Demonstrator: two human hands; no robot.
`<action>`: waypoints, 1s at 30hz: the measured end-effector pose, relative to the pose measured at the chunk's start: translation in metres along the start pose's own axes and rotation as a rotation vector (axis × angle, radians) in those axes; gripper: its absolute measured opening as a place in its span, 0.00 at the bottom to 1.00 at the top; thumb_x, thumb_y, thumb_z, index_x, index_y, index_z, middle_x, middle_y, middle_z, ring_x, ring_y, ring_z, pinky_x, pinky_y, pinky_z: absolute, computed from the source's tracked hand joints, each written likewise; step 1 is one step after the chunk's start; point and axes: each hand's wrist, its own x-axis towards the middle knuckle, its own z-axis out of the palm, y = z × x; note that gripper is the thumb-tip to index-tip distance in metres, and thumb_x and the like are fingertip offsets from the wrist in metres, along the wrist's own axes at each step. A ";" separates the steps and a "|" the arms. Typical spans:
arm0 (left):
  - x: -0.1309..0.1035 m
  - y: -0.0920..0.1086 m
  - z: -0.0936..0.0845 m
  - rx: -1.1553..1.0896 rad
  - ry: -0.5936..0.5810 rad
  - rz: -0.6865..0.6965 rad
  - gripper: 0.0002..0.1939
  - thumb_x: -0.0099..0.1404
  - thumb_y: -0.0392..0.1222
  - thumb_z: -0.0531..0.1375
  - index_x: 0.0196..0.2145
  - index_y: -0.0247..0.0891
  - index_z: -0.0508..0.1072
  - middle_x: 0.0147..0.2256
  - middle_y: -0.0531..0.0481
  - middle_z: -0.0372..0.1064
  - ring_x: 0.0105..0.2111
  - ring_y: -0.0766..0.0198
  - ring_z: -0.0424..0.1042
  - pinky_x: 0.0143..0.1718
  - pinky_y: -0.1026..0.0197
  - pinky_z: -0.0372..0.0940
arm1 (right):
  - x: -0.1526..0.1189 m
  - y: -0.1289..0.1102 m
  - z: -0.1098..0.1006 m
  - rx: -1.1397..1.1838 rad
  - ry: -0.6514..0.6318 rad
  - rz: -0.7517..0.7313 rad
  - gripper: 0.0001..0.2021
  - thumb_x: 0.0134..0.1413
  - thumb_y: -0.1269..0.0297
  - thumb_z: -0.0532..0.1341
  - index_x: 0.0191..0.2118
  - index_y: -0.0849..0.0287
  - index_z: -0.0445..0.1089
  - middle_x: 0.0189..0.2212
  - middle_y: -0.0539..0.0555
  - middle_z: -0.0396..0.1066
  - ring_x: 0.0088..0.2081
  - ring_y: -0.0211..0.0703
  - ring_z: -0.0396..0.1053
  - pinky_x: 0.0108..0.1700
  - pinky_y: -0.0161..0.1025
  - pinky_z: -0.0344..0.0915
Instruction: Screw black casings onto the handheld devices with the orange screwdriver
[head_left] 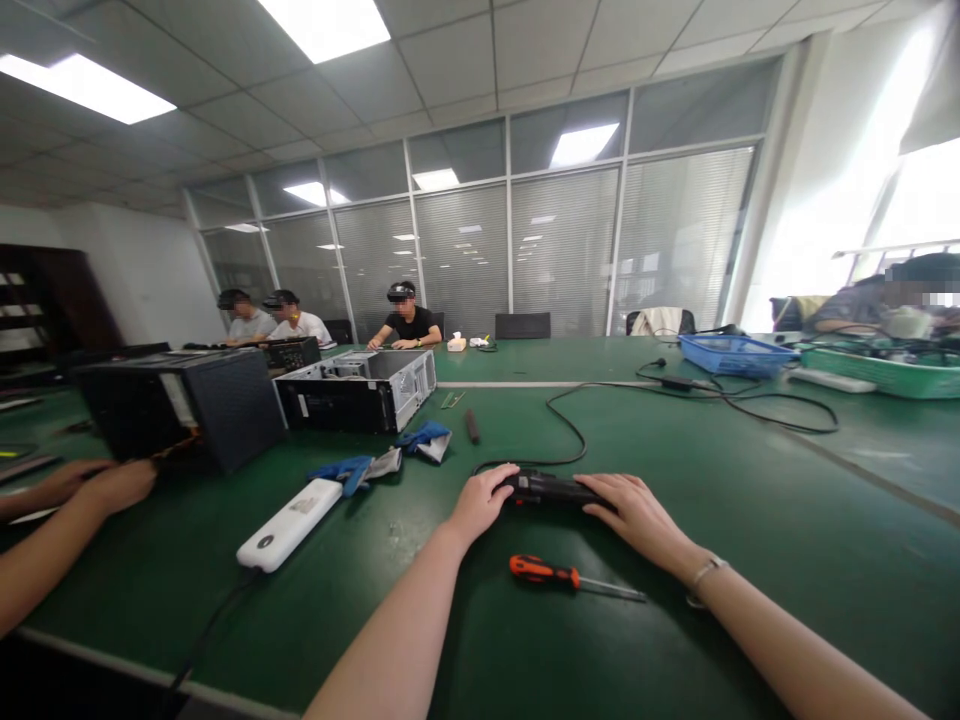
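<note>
A black corded power tool [551,488] with a small red part lies crosswise before me on the green table. Its left end is under the curled fingers of my left hand [480,503], near the cable. My right hand [637,512], with a bracelet at the wrist, closes over the other end. The exact kind of tool does not show, as both ends are partly covered. Closer to me rests a screwdriver [544,572] with an orange and black handle, its shaft pointing right, apart from both hands.
A white power strip [292,525], blue-grey gloves [367,468] and a dark bar [472,427] lie leftward. Beyond stand an open computer case [352,390] and a black case [180,405], with a co-worker's hands [112,487] beside it. Blue [739,355] and green baskets [885,372] stand right.
</note>
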 end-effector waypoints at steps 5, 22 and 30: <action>0.006 -0.001 0.002 0.050 0.002 -0.053 0.18 0.67 0.36 0.54 0.53 0.41 0.72 0.53 0.48 0.70 0.53 0.57 0.69 0.58 0.53 0.61 | 0.005 0.002 0.003 -0.027 -0.029 0.034 0.22 0.63 0.51 0.51 0.59 0.50 0.63 0.50 0.56 0.71 0.47 0.51 0.71 0.49 0.50 0.65; 0.000 0.002 -0.006 -0.108 -0.022 0.000 0.16 0.64 0.39 0.59 0.50 0.44 0.74 0.51 0.52 0.72 0.52 0.59 0.70 0.57 0.57 0.61 | 0.005 0.012 -0.002 0.141 0.042 0.013 0.21 0.57 0.52 0.58 0.54 0.51 0.69 0.49 0.54 0.73 0.49 0.50 0.70 0.53 0.48 0.66; 0.002 -0.005 -0.003 -0.087 -0.068 -0.021 0.18 0.64 0.37 0.59 0.52 0.43 0.73 0.52 0.51 0.71 0.55 0.58 0.67 0.60 0.56 0.57 | 0.003 0.006 -0.003 0.069 -0.003 0.044 0.20 0.58 0.52 0.57 0.54 0.47 0.69 0.50 0.51 0.72 0.47 0.50 0.72 0.50 0.47 0.68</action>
